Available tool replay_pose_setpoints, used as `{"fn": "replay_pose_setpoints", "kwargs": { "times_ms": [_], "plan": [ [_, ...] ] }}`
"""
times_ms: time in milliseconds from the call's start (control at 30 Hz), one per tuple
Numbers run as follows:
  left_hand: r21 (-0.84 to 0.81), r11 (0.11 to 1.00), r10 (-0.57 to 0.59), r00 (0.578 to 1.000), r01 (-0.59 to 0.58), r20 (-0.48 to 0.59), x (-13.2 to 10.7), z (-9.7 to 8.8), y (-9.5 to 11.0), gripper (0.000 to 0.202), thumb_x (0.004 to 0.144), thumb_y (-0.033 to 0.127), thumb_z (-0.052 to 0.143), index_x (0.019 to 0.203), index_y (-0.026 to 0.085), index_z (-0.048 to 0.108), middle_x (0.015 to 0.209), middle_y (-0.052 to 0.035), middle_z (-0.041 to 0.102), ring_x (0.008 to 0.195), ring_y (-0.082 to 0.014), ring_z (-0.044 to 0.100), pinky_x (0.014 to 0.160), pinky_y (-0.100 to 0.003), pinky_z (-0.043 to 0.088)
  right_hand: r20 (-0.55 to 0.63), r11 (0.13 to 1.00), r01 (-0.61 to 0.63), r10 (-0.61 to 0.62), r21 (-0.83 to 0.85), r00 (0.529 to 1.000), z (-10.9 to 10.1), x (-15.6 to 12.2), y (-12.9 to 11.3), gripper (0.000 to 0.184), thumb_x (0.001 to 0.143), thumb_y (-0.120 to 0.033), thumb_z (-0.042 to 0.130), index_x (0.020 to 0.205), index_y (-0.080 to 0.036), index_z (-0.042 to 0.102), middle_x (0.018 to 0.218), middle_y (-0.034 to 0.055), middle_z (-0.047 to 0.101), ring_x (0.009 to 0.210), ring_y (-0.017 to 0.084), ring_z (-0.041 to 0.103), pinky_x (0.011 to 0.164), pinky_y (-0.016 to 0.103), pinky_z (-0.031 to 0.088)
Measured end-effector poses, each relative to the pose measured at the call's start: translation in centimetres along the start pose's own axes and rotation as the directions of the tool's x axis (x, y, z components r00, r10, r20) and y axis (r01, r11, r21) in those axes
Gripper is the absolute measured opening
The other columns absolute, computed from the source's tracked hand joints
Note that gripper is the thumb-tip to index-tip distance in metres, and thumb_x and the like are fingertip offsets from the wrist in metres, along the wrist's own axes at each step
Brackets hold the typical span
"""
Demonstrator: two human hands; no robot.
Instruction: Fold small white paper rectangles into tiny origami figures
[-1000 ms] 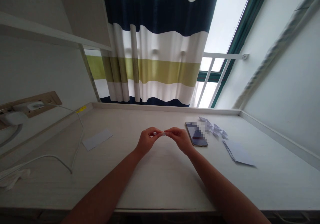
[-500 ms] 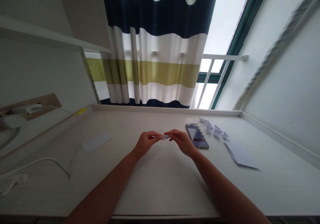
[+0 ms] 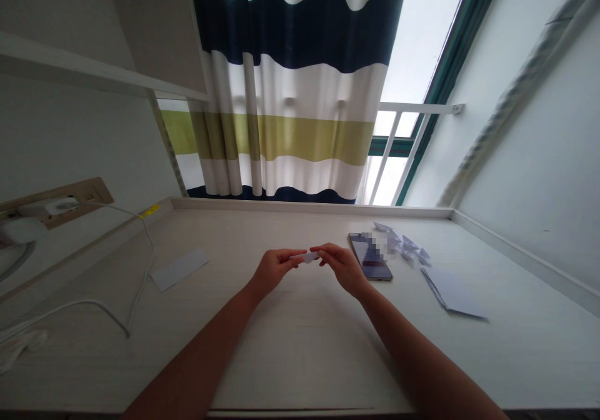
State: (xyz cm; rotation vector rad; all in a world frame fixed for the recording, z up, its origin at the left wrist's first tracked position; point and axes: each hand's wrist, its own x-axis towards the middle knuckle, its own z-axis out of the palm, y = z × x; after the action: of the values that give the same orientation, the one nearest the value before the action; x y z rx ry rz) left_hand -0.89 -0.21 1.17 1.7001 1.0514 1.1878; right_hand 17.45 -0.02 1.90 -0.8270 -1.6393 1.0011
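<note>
Between my two hands is a small folded piece of white paper (image 3: 309,257), held above the middle of the desk. My left hand (image 3: 277,268) pinches its left end between thumb and fingers. At the other end, my right hand (image 3: 341,266) grips it with thumb and fingertips. The fingers cover both ends, so only the middle of the paper shows. Just right of my right hand lies a smartphone (image 3: 375,266), face up. Beyond it sit several small folded paper pieces (image 3: 409,247) in a loose cluster.
A stack of white paper sheets (image 3: 457,294) lies at the right of the desk (image 3: 300,357). On the left is a single paper strip (image 3: 180,270). A white cable (image 3: 140,282) runs from the wall socket (image 3: 89,192). A raised edge borders the back, below a striped curtain (image 3: 300,135).
A little more of the folded paper shows between my fingers, and my fingertips have shifted slightly on it. Everything else on the desk stays in place.
</note>
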Motion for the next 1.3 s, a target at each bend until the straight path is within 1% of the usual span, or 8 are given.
{"fn": "replay_pose_setpoints", "kwargs": {
  "times_ms": [333,533,733,800,933,1067,1167,1300],
  "plan": [
    [-0.065,0.998,-0.006,1.0,0.005,-0.013,0.0,-0.1,0.1,0.021,0.07,0.03,0.06,0.079,0.014,0.07,0.072,-0.0058,0.07,0.066,-0.0161,0.06,0.066,-0.03,0.049,-0.015,1.0,-0.025,0.025,0.016,1.0,-0.2,0.0,-0.2,0.018,0.074,-0.031,0.057,0.084,-0.02,0.068,0.072,0.001,0.062,0.065,0.012,0.054,0.061,0.027,0.047],
    [-0.138,0.99,0.015,0.998,-0.006,0.064,-0.2,-0.2,0.4,0.027,0.077,0.031,0.051,0.088,0.012,0.067,0.076,-0.0079,0.069,0.071,-0.0181,0.063,0.064,-0.03,0.048,-0.037,1.0,-0.008,0.007,-0.016,0.999,-0.1,-0.1,-0.4,0.016,0.075,-0.029,0.056,0.083,-0.02,0.067,0.072,0.0009,0.061,0.065,0.012,0.054,0.059,0.026,0.047],
    [-0.115,0.993,0.014,0.997,-0.005,0.076,-0.2,-0.3,0.5,0.032,0.08,0.034,0.045,0.093,0.012,0.065,0.082,-0.0092,0.068,0.069,-0.0167,0.062,0.059,-0.028,0.049,-0.06,0.996,0.001,-0.006,-0.087,0.998,0.1,-0.3,-0.5,0.017,0.077,-0.028,0.053,0.084,-0.019,0.065,0.067,0.0001,0.057,0.054,0.009,0.05,0.048,0.022,0.041],
    [-0.084,0.996,0.012,0.997,-0.006,0.073,-0.1,-0.2,0.5,0.031,0.077,0.036,0.049,0.092,0.014,0.065,0.086,-0.0085,0.066,0.069,-0.0155,0.06,0.056,-0.026,0.049,-0.039,0.995,0.009,-0.013,-0.104,0.999,0.2,-0.4,-0.5,0.017,0.078,-0.029,0.051,0.083,-0.018,0.064,0.068,0.0003,0.055,0.05,0.008,0.05,0.044,0.022,0.04],
    [0.029,0.997,0.066,0.996,-0.068,0.058,-0.2,0.3,0.4,0.022,0.07,0.034,0.06,0.08,0.015,0.067,0.08,-0.006,0.063,0.07,-0.0149,0.058,0.054,-0.023,0.048,0.018,0.989,0.074,-0.072,-0.127,0.997,0.7,-0.6,-0.1,0.019,0.08,-0.029,0.049,0.084,-0.018,0.064,0.078,0.0027,0.054,0.058,0.01,0.056,0.054,0.025,0.047],
    [0.126,0.984,0.127,0.992,-0.129,0.02,-0.4,0.8,0.8,0.02,0.072,0.032,0.057,0.08,0.016,0.066,0.077,-0.0058,0.064,0.069,-0.0144,0.059,0.056,-0.023,0.049,-0.029,0.998,0.05,-0.052,-0.044,0.998,1.3,-0.7,0.4,0.019,0.077,-0.027,0.053,0.093,-0.02,0.06,0.08,0.0026,0.057,0.067,0.012,0.059,0.065,0.029,0.05],
    [0.161,0.974,0.162,0.987,-0.16,0.004,-0.7,1.1,1.2,0.017,0.073,0.029,0.057,0.082,0.016,0.065,0.077,-0.0051,0.064,0.069,-0.0138,0.06,0.059,-0.024,0.05,-0.073,0.998,-0.012,0.016,0.062,0.997,1.8,-0.9,0.4,0.03,0.071,-0.026,0.06,0.1,-0.022,0.053,0.089,0.0026,0.057,0.068,0.012,0.06,0.067,0.03,0.051],
    [0.135,0.977,0.166,0.986,-0.163,-0.012,-0.9,1.6,1.5,0.016,0.072,0.027,0.058,0.082,0.016,0.063,0.081,-0.005,0.064,0.07,-0.014,0.061,0.062,-0.025,0.052,-0.148,0.985,-0.046,0.07,0.165,0.986,2.2,-0.9,0.4,0.037,0.064,-0.025,0.066,0.095,-0.023,0.045,0.1,0.0033,0.053,0.067,0.01,0.06,0.065,0.027,0.052]
  ]
}}
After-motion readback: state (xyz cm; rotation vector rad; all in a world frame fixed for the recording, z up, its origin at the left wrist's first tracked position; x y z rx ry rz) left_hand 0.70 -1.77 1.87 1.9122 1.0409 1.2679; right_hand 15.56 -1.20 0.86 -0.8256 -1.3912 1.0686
